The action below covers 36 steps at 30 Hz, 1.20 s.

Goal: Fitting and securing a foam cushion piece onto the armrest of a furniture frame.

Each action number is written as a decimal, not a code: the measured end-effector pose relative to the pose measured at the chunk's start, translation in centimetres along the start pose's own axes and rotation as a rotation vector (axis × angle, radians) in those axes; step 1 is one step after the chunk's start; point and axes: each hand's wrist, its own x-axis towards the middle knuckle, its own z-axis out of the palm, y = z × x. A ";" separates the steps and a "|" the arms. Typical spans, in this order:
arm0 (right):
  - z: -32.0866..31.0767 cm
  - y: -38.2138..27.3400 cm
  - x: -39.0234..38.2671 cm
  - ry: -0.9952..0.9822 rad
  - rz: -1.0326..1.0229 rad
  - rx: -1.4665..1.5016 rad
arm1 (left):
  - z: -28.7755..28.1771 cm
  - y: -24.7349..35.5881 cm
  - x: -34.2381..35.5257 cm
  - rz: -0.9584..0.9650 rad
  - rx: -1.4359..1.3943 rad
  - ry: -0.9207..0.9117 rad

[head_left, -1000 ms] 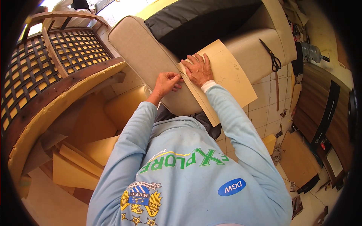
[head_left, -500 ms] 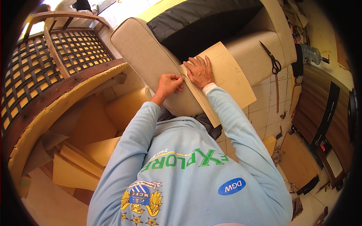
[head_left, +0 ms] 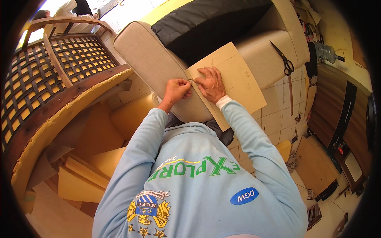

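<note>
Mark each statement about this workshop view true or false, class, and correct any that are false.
1. The right hand rests on the tan card sheet. True.
2. The scissors lie on the tiled floor. False: the scissors lie on the beige sofa.
3. The left hand is spread flat. False: the left hand is curled, near the sheet's left edge.
4. Dark webbing crosses the wooden frame. True.
5. Both sleeves are red. False: the sleeves are light blue.
</note>
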 end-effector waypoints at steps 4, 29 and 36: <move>0.2 -1.2 -1.2 0.072 0.037 0.071 | 0.0 0.0 -0.1 0.018 0.027 0.028; 0.7 -2.1 0.9 0.135 0.014 0.105 | 0.0 -0.2 0.0 0.036 0.023 0.021; -0.9 1.0 2.9 0.317 0.086 0.093 | 0.0 -0.1 0.0 0.014 0.021 -0.012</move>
